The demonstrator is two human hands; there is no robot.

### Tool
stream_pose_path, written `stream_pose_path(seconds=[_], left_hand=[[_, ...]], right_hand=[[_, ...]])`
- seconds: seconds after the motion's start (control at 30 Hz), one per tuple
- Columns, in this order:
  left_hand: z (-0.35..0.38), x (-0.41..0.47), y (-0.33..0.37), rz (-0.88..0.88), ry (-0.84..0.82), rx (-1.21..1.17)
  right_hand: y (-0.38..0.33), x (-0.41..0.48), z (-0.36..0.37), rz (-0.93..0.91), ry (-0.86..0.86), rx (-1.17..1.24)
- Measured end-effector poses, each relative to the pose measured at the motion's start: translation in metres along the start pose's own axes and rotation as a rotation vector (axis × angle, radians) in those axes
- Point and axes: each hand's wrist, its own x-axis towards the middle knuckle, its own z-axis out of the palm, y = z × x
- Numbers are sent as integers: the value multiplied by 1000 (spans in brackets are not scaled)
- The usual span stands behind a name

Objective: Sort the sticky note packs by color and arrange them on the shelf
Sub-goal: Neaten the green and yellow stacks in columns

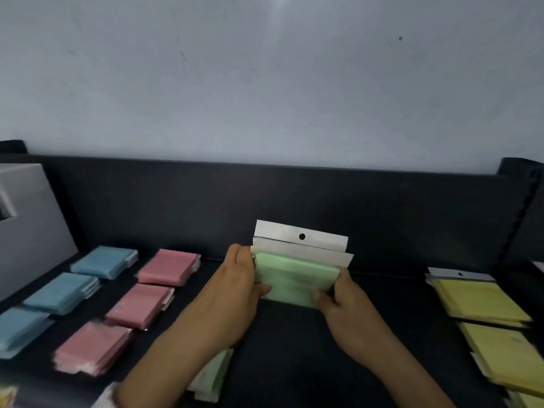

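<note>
The left edge of the green packs (295, 278) was covered by the left hand (238, 278), their lower right corner by the right hand (338, 298); their number could not be counted. A second green stack (216, 375) was largely hidden under the left forearm (182, 343). The nearest blue stack (17, 331) was cut off by the left edge, and the nearest pink stack (91, 348) was blurred.

Left hand (240, 278) and right hand (338, 298) gripping green packs (294, 279), dark shelf (294, 348)
</note>
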Motion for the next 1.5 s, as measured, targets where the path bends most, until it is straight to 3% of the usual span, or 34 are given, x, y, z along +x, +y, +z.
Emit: stream_pose_path(seconds=[0.2, 0.4, 0.7, 1.13, 1.4, 1.5], left_hand=[[-18, 40, -69, -110, -168, -77], [6, 83, -123, -402, -153, -348], [58, 92, -169, -609, -279, -406], [74, 95, -173, -568, -510, 36], [67, 92, -169, -496, -550, 176], [48, 94, -160, -395, -450, 274]], right_hand=[[-7, 59, 46, 22, 25, -31], [4, 113, 86, 314, 42, 245], [38, 144, 115, 559, 130, 139], [51, 140, 122, 625, 150, 17], [47, 130, 126, 558, 139, -83], [39, 127, 122, 560, 100, -45]])
